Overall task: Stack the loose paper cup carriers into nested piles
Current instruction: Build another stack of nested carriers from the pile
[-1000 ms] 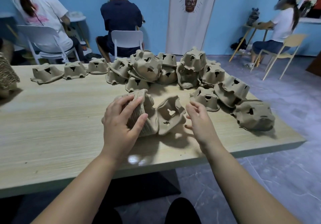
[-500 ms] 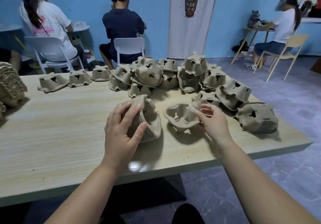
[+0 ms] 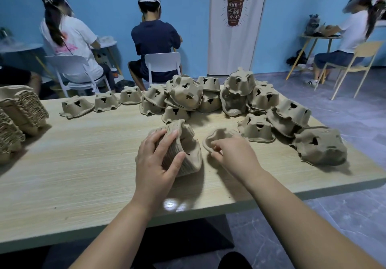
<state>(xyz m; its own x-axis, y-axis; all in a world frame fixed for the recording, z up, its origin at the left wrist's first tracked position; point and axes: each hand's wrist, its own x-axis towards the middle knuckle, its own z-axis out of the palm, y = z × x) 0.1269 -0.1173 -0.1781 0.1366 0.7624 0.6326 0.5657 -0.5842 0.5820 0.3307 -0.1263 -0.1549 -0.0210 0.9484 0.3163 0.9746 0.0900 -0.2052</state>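
The left hand (image 3: 155, 160) grips the nested pile (image 3: 186, 151) on the bench (image 3: 83, 164); the right hand (image 3: 234, 156) pinches a loose carrier (image 3: 217, 135) at its three o'clock. Finished piles (image 3: 18, 110) sit at nine and a big heap (image 3: 240, 95) at one, so I'd say much remains.

Near: light wood-grain bench (image 3: 83, 164). Far left: seated person in white top (image 3: 69, 36) on left white chair (image 3: 71, 66). Far centre: seated person in dark top (image 3: 154, 36) on centre white chair (image 3: 162, 62). On blue wall (image 3: 117, 7): white banner (image 3: 236, 39) with coffee-cup print. Far right: seated person in visor (image 3: 353, 30) on wooden chair (image 3: 363, 57) at small table (image 3: 319, 36). Grey tiled floor (image 3: 344, 105).
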